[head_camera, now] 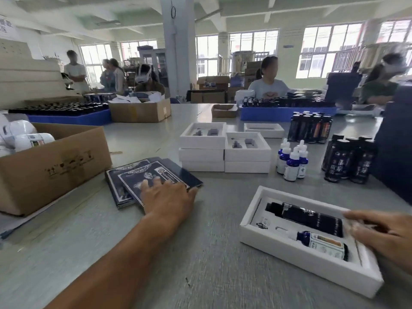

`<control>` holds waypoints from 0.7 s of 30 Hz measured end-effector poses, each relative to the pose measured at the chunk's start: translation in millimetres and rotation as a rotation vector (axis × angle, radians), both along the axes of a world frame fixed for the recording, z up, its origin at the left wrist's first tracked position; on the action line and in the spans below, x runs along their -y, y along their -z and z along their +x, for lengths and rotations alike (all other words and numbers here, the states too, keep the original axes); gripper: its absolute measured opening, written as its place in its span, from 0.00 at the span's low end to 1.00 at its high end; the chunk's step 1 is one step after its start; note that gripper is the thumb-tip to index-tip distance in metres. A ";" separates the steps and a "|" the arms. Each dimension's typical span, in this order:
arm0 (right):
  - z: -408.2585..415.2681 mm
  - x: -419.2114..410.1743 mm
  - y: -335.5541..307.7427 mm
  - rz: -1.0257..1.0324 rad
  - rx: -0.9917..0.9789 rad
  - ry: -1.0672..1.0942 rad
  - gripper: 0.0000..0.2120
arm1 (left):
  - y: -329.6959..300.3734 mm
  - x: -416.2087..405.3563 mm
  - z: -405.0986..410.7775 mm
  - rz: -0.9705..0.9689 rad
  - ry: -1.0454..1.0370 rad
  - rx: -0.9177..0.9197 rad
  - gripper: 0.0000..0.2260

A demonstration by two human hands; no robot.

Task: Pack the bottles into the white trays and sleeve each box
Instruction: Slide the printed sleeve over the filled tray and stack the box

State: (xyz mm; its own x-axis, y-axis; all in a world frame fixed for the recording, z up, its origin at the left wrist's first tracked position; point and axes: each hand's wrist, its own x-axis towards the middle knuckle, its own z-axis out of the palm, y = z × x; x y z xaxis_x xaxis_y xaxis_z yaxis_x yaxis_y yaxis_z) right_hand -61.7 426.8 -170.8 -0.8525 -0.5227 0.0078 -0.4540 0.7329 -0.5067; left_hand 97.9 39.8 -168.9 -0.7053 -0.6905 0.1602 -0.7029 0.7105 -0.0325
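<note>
Right in front of me, my left arm stretches over the grey table [200, 253]. My left hand [166, 198] lies flat and open, fingers spread, on top of the dark sleeves [131, 175] stacked beside a brown cardboard box [51, 166]. My right hand [383, 230] touches the far edge of a white tray [278, 244]; it is blurry, so I cannot tell if it grips. Inside the tray lie a tall black bottle [312, 216] and a small blue dropper bottle [321, 241], side by side. Behind it sit stacked empty white trays [225, 150], more dropper bottles [292, 160] and more black bottles [347, 161].
</note>
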 end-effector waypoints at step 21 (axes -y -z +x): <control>-6.5 5.6 -16.5 0.046 -0.132 0.089 0.14 | 11.5 -20.8 -11.0 0.146 0.157 -0.241 0.25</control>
State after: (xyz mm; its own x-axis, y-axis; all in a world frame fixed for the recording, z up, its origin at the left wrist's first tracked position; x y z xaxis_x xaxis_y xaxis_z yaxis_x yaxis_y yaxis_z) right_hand -68.3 421.2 -154.4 -0.8886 -0.4475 0.1005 -0.4467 0.7945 -0.4114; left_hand 86.9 60.6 -180.5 -0.7591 -0.6042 0.2425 -0.5594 0.7959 0.2316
